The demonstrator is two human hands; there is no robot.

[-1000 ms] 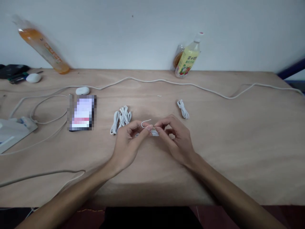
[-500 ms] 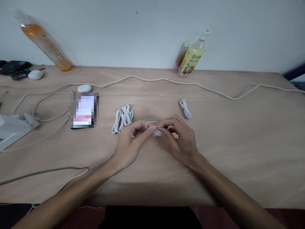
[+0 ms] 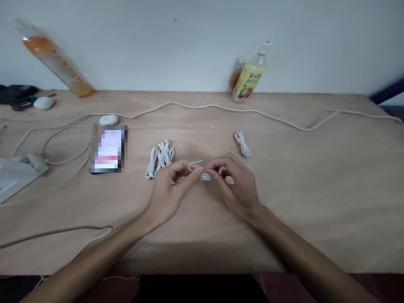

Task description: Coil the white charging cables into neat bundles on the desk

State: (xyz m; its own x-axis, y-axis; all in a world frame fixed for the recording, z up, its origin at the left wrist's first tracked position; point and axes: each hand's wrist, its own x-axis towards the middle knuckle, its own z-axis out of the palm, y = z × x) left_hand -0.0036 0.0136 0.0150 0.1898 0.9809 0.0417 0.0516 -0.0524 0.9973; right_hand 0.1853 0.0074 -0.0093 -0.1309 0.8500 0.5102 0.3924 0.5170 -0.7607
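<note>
Both my hands meet over the middle of the wooden table (image 3: pixel 315 189) and pinch a small bundle of thin white cable (image 3: pixel 204 176). My left hand (image 3: pixel 170 191) grips its left end with thumb and forefinger. My right hand (image 3: pixel 236 185) grips the right end, fingers curled. A short loop of the cable (image 3: pixel 195 163) sticks up between the fingertips. A loose pile of similar white cables (image 3: pixel 160 156) lies just left of my left hand. One tied white cable bundle (image 3: pixel 242 144) lies just beyond my right hand.
A phone (image 3: pixel 107 149) lies left of the pile, with a small white case (image 3: pixel 109 120) behind it. A long white cord (image 3: pixel 221 109) runs across the table. A yellow drink bottle (image 3: pixel 249 75) and an orange bottle (image 3: pixel 57 61) lean at the wall. A power strip (image 3: pixel 19 168) sits far left.
Both hands stay on the small cable bundle, with only slight finger shifts around the raised loop. The view swayed a little and came back.
</note>
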